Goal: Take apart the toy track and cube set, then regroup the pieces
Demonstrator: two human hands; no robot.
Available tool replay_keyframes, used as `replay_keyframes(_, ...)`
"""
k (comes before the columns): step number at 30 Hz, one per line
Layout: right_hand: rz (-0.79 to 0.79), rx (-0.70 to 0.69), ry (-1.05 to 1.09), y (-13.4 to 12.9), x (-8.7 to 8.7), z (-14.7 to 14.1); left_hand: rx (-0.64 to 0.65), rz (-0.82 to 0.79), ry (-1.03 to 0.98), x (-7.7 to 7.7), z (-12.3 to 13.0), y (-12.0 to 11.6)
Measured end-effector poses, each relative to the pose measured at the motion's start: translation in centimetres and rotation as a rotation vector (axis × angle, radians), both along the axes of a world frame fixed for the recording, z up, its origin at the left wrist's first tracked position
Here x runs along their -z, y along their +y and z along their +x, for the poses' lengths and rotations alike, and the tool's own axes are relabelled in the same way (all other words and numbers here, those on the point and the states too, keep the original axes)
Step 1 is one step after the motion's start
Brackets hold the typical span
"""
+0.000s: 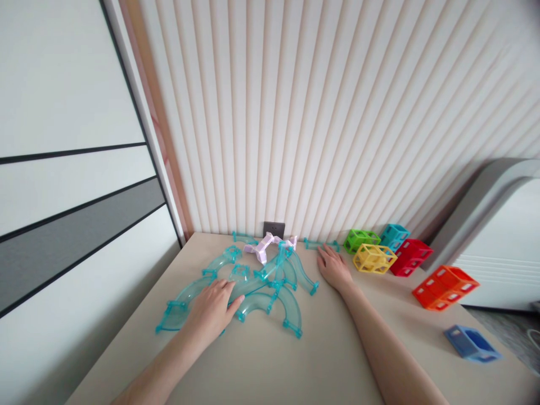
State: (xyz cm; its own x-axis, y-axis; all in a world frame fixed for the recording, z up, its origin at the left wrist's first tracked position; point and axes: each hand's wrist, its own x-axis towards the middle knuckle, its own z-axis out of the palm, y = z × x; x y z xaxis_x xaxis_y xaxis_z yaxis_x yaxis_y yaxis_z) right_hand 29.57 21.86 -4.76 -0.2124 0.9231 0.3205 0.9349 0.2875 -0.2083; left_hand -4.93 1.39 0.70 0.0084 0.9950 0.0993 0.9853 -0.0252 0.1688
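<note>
Several clear teal track pieces [253, 302] lie in a loose pile on the beige table. My left hand [214, 308] rests over the pile's left part, fingers pointing forward and thumb apart, and it covers some pieces. Near the wall, my right hand [333, 266] lies with its fingers spread, the fingertips at a straight teal piece [321, 245]. A curved teal piece [301, 271] is to the left of that hand. Lilac pieces [264, 248] sit at the back of the pile. Whether either hand grips a piece is not visible.
Right of my right hand stand green [360, 240], yellow [374, 259], teal [395, 237] and red [410, 257] open-frame blocks. Orange [445, 287] and blue [472, 343] ones are nearer the table's right edge. A ribbed wall [270, 112] with a dark socket [274, 229] closes the back.
</note>
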Motion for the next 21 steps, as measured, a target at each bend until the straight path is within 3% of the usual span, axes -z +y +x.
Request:
replay_keyframes(9, 0.130, -0.091, 0.139, -1.7, -1.2, -0.2, 0.016, 0.057, -0.118, 0.3, -0.4, 0.2)
replay_keyframes(16, 0.300, -0.212, 0.296, -7.3, -2.0, -2.4, 0.058, 0.126, -0.180, -0.2, -0.1, 0.2)
replay_keyframes(21, 0.337, -0.418, 0.288, -11.2, -4.0, -5.2, 0.061, 0.155, -0.204, -0.1, 0.1, 0.1)
